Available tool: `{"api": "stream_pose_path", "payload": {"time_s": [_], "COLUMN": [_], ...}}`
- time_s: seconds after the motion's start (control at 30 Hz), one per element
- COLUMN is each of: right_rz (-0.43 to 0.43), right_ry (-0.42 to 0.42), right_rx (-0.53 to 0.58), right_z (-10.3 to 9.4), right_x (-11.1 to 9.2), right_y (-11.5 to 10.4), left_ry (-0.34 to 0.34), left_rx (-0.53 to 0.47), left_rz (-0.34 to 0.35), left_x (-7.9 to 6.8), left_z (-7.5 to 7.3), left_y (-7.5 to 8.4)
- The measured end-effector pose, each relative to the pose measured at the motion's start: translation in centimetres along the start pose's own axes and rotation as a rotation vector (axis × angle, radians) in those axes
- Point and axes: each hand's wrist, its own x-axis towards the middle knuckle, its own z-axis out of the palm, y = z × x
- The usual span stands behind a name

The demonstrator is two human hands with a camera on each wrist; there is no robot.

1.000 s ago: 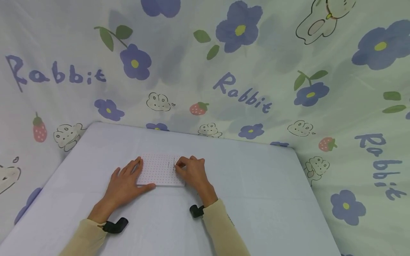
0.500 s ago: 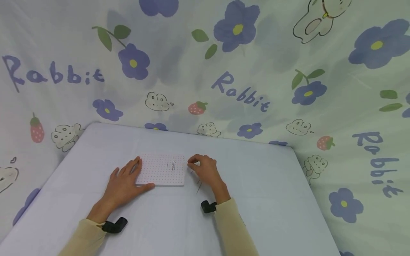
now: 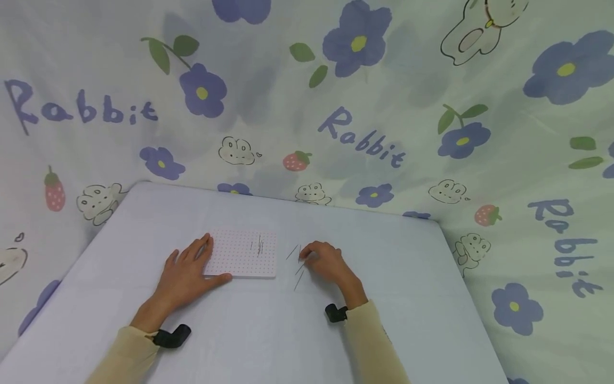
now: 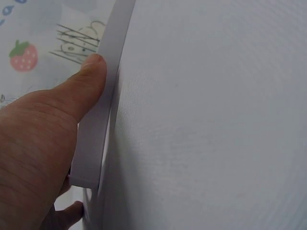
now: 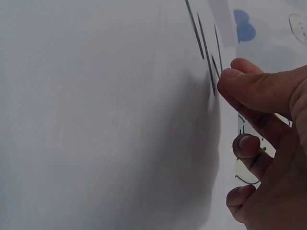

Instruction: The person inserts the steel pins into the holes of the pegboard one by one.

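Note:
A white dotted board (image 3: 235, 261) lies on the table, with several thin dark needles (image 3: 259, 246) standing up from its right half; they also show in the left wrist view as needles (image 4: 76, 40). My left hand (image 3: 187, 280) rests against the board's near left corner, fingers along the left side and thumb at the front edge. Right of the board, my right hand (image 3: 328, 261) pinches a thin dark needle (image 3: 299, 252) between thumb and forefinger. Beside those fingertips more needles (image 3: 299, 280) lie on the table, slanting; in the right wrist view needles (image 5: 206, 52) are close to the thumb.
The white-covered table (image 3: 408, 298) reaches back to a cloth wall (image 3: 268, 96) printed with flowers, rabbits and strawberries. Black wrist cameras (image 3: 172, 337) stick out at both sleeves.
My right hand has moved right, off the board to the loose needles beside it, and its fingertips have come onto one. The left hand and the board have stayed in place.

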Motion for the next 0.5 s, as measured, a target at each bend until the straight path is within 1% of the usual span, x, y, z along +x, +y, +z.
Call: {"api": "stream_pose_path", "payload": {"time_s": [0.17, 0.37, 0.5], "right_rz": [-0.037, -0.051, -0.060], "right_ry": [-0.039, -0.060, -0.077], "right_rx": [-0.003, -0.079, -0.100], "right_z": [0.19, 0.56, 0.59], "right_x": [-0.17, 0.13, 0.35], "right_y": [0.24, 0.01, -0.04], "left_ry": [-0.007, -0.011, -0.010], "left_rx": [0.004, 0.011, 0.006], "left_rz": [-0.001, -0.002, -0.005], "left_x": [0.12, 0.05, -0.05], "left_z": [0.04, -0.08, -0.19], "left_y": [0.05, 0.22, 0.33]}}
